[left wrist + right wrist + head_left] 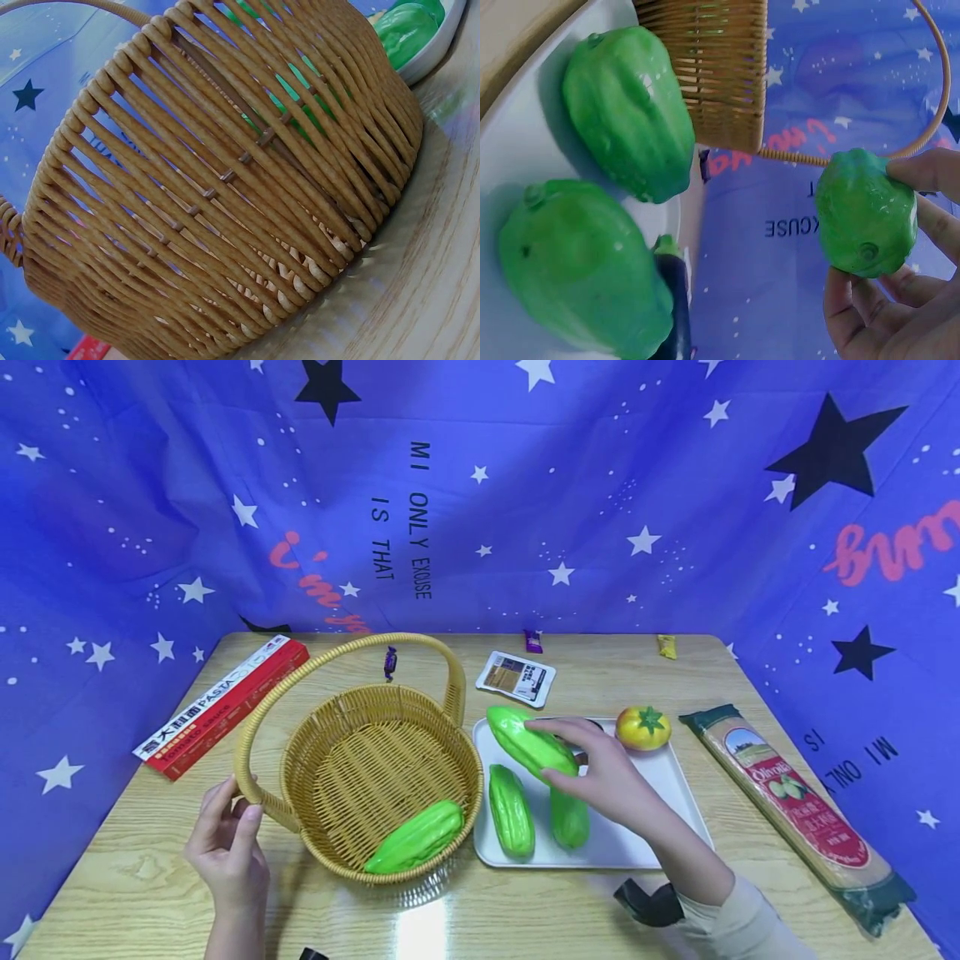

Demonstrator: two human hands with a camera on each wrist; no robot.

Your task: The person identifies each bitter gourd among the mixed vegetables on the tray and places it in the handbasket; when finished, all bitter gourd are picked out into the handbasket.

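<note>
From your head camera, your left hand (pixel 225 843) curls its fingers round the base of the wicker basket (pixel 375 777) handle, and one green gourd (pixel 416 837) lies inside the basket. Your right hand (pixel 600 772) grips a lifted gourd (pixel 528 742) above the white tray (pixel 675 785), where two more gourds (pixel 511 810) and a tomato (pixel 642 727) sit. Your left wrist view shows only the basket's woven wall (pixel 225 195); the hand itself is out of sight. Your right wrist view shows your fingers (pixel 922 169) and thumb wrapped round the gourd's end (pixel 865 214).
</note>
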